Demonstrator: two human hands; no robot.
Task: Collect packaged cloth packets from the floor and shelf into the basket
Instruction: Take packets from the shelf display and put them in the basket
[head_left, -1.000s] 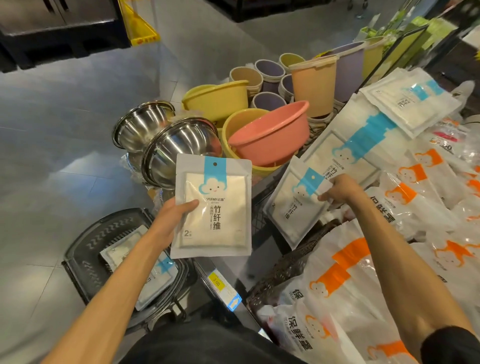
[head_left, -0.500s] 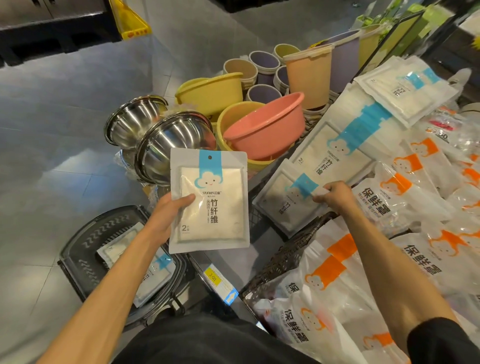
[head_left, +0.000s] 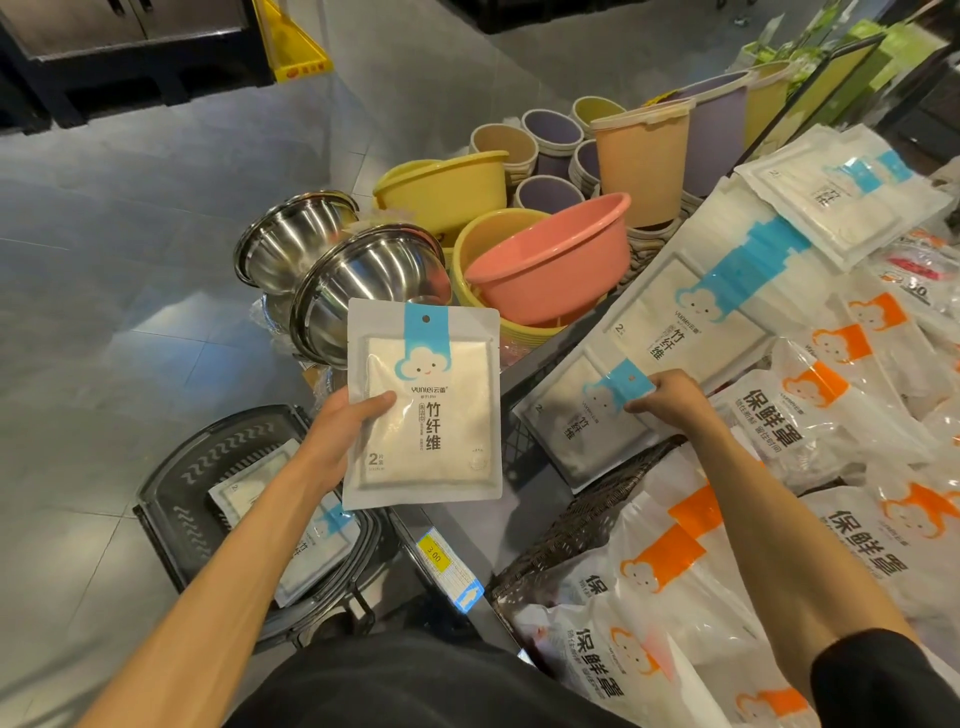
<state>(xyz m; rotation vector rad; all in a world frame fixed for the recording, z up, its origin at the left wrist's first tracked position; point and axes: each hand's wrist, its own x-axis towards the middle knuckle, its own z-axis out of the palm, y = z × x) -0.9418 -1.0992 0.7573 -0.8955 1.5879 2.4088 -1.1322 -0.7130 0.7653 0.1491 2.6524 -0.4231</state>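
- The left hand (head_left: 340, 434) grips the first packet (head_left: 423, 402) by its left edge, thumb across the front and fingers behind. The packet stands upright with its printed face to the camera.
- This grip looks the same as a second ago: same hold, same upright packet, nearly the same spot in view.
- Directly below that hand, on the floor, sits the dark basket (head_left: 171, 499). One basket packet (head_left: 260, 486) already lies flat inside it.
- The right hand (head_left: 675, 397) pinches the second packet (head_left: 582, 421) at the end of its blue band, with fingers curled over the top edge.
- A second ago this packet tilted up more steeply from the shelf edge. Now it lies flatter and lower, its near corner jutting past the shelf edge toward the first packet.
- Just beyond the right hand's fingers, a shelf stack (head_left: 691, 312) of the same blue-banded packets rests on the shelf.
- On the wrist side of the right hand and further right lie orange-marked bags (head_left: 779, 415).
- Beyond the left hand's packet stand steel bowls (head_left: 363, 280) and a pink basin (head_left: 550, 260).
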